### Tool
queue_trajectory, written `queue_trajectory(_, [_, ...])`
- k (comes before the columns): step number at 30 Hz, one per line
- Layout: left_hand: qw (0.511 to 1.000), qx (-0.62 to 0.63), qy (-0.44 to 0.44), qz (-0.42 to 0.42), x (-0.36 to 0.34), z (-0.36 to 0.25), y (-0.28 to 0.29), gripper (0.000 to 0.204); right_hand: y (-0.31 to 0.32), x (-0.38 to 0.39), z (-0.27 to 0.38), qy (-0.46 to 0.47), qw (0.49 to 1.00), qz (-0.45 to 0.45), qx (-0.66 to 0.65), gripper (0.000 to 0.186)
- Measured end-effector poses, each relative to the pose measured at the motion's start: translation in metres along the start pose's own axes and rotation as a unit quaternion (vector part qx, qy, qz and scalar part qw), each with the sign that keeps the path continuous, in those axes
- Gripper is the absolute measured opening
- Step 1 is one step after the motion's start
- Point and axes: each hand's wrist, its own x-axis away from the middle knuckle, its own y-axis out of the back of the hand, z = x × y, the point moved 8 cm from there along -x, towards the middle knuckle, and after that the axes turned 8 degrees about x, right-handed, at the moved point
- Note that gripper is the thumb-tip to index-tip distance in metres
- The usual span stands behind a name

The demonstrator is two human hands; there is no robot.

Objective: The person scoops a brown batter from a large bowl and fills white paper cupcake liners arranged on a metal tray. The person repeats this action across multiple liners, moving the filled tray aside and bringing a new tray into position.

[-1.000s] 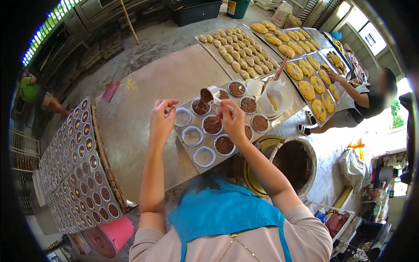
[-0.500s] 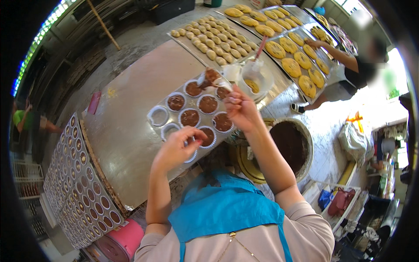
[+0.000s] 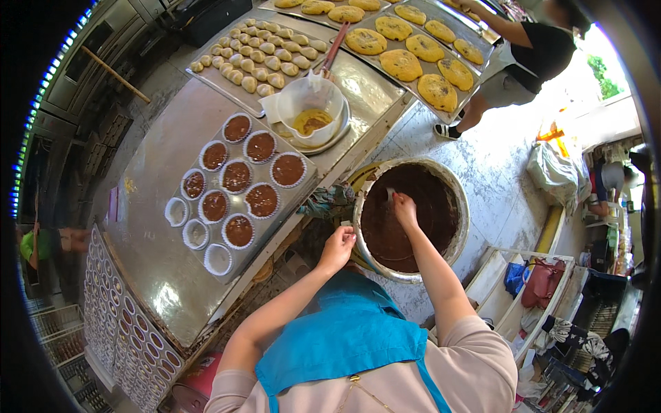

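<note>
My right hand (image 3: pixel 405 210) grips a light-coloured scoop (image 3: pixel 391 194), dipped in a big pale bucket (image 3: pixel 452 264) of dark chocolate batter. My left hand (image 3: pixel 339 245) has its fingers curled at the bucket's left rim; what they grip, if anything, I cannot make out. On the steel table (image 3: pixel 151 199) to the left lies a muffin tray (image 3: pixel 297 172) with white paper cups. Several hold chocolate batter (image 3: pixel 235 175); three at the near left (image 3: pixel 195 234) show no batter. A clear jug (image 3: pixel 311 103) with some yellow mixture stands behind the tray.
Trays of yellow flat dough (image 3: pixel 421 48) and small shaped dough pieces (image 3: pixel 258 56) cover the back of the table. Filled cup trays (image 3: pixel 131 316) lean at lower left. A co-worker (image 3: pixel 527 51) works at upper right, another person (image 3: pixel 606 189) farther right. A white crate (image 3: pixel 499 289) stands right.
Both my hands have moved from the muffin tray to the bucket, the scoop now down in the batter. My view has turned rightward. The cup at the tray's back left now holds batter.
</note>
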Motion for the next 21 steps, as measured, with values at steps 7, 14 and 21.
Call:
queue_trajectory(7, [0.984,0.129,0.066,-0.105,0.0,0.019,-0.007,0.006,-0.082,0.011,0.027,0.23,0.958,0.134,0.104,0.025])
queue_trajectory(14, [0.982,0.116,0.094,-0.113,0.008,0.015,-0.009,0.009,-0.031,0.085,-0.012,0.114,0.885,0.445,0.075,0.046])
queue_trajectory(21, [0.983,0.108,0.09,-0.114,0.006,0.017,-0.009,0.009,-0.022,0.087,0.025,0.09,0.965,0.238,-0.071,0.039])
